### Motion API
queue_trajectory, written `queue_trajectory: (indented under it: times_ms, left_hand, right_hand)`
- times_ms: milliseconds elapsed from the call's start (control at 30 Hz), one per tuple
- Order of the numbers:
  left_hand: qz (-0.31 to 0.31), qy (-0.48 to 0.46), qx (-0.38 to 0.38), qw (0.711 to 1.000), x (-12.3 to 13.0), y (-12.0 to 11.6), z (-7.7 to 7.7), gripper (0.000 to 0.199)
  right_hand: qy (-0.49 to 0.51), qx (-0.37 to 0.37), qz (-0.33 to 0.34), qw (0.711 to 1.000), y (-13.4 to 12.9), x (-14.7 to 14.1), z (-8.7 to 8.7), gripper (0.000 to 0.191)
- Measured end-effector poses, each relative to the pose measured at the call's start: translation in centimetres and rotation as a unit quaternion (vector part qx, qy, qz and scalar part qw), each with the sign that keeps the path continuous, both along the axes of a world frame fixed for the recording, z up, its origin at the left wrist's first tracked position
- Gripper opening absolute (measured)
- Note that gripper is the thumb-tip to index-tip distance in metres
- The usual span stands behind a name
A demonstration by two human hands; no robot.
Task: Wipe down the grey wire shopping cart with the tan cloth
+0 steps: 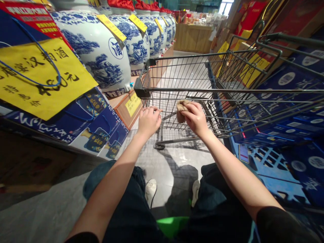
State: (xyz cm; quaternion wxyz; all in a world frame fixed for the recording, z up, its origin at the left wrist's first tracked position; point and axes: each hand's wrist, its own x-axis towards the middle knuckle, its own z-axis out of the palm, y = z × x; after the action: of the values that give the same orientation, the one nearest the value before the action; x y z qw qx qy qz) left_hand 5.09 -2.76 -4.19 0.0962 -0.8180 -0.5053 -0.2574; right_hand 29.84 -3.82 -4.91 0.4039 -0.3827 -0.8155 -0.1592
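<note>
A dark wire shopping cart (pixel 182 89) stands in front of me, its near side facing me. My right hand (pixel 196 116) pinches a crumpled beige-brown cloth (pixel 181 109) against or close beside the cart's wires. The cloth hangs a little below my fingers. To the left, my left hand (pixel 150 120) is at the cart's left end, below the black corner piece. Its fingers are curled at the wires, and the fingertips are partly hidden.
Blue-and-white jars (pixel 101 50) with yellow tags line the left. A yellow price sign (pixel 45 77) hangs over blue boxes (pixel 93 135). Stacked blue cartons (pixel 286 79), a blue pallet (pixel 272 168) and a phone (pixel 243 153) are on the right. A wooden counter (pixel 192 37) stands farther back.
</note>
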Motion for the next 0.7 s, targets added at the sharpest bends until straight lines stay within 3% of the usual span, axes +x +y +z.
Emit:
queue_trajectory:
  times_ms: [133, 333, 533, 700]
  left_hand:
    - [0.002, 0.000, -0.003, 1.000, 0.0, 0.0, 0.1, 0.035]
    - [0.004, 0.000, -0.009, 1.000, 0.0, 0.0, 0.2, 0.035]
    - [-0.001, -0.003, -0.015, 1.000, -0.1, 0.0, 0.2, 0.036]
    - [0.006, -0.011, -0.018, 1.000, 0.1, 0.0, 0.3, 0.035]
  right_hand:
    - [-0.044, -0.048, 0.012, 0.998, -0.5, -0.9, -0.3, 0.027]
    - [0.050, 0.004, -0.046, 0.998, -0.7, 1.2, 1.7, 0.025]
    - [-0.076, -0.103, -0.047, 0.991, -1.7, 0.6, 0.2, 0.030]
    - [0.019, -0.028, -0.061, 0.998, -1.6, 2.0, 1.3, 0.030]
